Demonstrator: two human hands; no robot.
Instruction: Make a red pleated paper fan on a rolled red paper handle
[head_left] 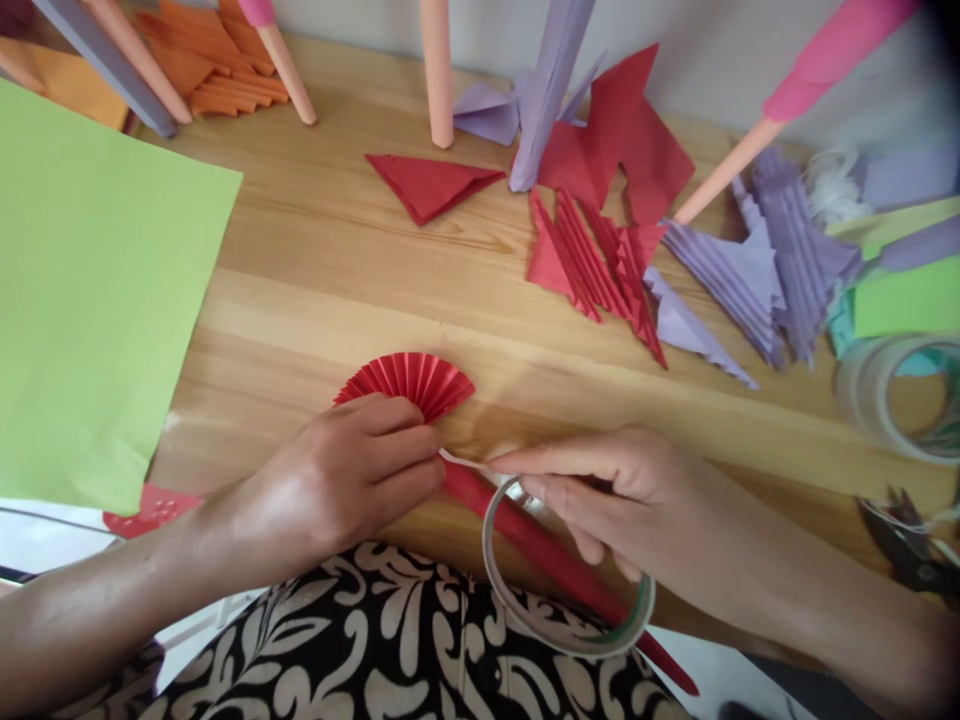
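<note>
A pleated red paper fan (409, 378) is spread in a half circle, its base pinched in my left hand (367, 470). From beside that hand a long red paper stick (555, 545) slants down to the right, past the table's front edge. My right hand (615, 490) grips a roll of clear tape (491, 560) between thumb and fingers. A short strip of tape (465, 459) stretches from the roll to the fan's base. My left fingers hide where stick, fan and tape meet.
Red folded scraps (589, 265) and purple pleated pieces (727, 270) lie at the back right. A green sheet (97, 290) covers the left. Wide tape rolls (870, 390) and dark-handled cutters (904, 545) sit at the right. Several paper-wrapped sticks (437, 75) lean at the back.
</note>
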